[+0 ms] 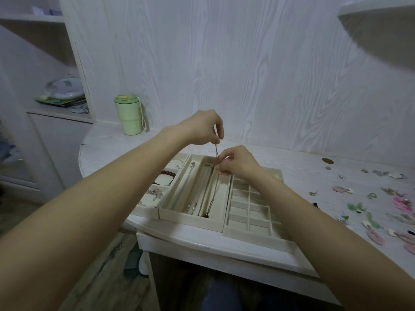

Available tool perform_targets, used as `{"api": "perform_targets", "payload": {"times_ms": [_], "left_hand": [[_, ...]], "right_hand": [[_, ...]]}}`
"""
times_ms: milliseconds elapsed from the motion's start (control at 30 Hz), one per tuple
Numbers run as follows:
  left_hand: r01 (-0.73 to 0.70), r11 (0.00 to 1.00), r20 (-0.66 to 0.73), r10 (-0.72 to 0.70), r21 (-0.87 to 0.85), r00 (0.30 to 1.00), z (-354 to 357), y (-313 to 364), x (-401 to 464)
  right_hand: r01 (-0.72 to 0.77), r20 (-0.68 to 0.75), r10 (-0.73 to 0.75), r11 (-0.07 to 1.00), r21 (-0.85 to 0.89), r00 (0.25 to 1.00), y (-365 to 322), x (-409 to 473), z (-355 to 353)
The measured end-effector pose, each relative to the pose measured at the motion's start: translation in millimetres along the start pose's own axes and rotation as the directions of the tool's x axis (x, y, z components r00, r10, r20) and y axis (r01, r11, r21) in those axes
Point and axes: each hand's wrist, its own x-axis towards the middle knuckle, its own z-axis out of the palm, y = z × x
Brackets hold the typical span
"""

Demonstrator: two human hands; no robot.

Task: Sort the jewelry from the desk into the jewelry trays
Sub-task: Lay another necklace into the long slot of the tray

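- Left hand [202, 127] is up high, thumb and forefinger nipped tight on the top end of a thin silver chain necklace [216, 187].
- Right hand [235, 163] sits just below it, fingertips pinched on the same chain a little further down, the other fingers curled in.
- The chain hangs limp from those two pinches and trails down into the long-slot necklace tray [221, 212], its dark pendant [206, 214] lying near the front wall.
- It looks feather-light and utterly floppy, with fine links that likely kink, knot or slide out of a loose grip.
- Best hold, I'd say: pinch near the end, keep it taut, and lay it straight along one slot, clear of the other chains alongside.
- Either side: a bracelet tray [179, 157] on the left, and a gridded tray [247, 234], its visible cells bare, on the right.
- Loose earrings [372, 223] lie scattered over the desk [292, 158].
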Motion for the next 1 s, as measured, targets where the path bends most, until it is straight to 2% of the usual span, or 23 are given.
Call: {"api": "perform_targets", "payload": {"times_ms": [167,633,1000], "left_hand": [[0.008,1.0,0.023,-0.007,-0.009,1.0,13,-7,21],[0.035,0.999,0.015,-0.034,-0.027,0.999,44,-22,68],[0.058,0.998,0.095,-0.057,-0.003,0.994,70,-27,82]], "right_hand": [[0.005,0.091,0.002,0.997,-0.08,0.996,6,11,-10],[-0.012,0.016,0.015,0.986,-0.167,1.0,34,57,-24],[-0.078,0.026,0.088,0.962,-0.26,0.996,51,65,-31]]}}
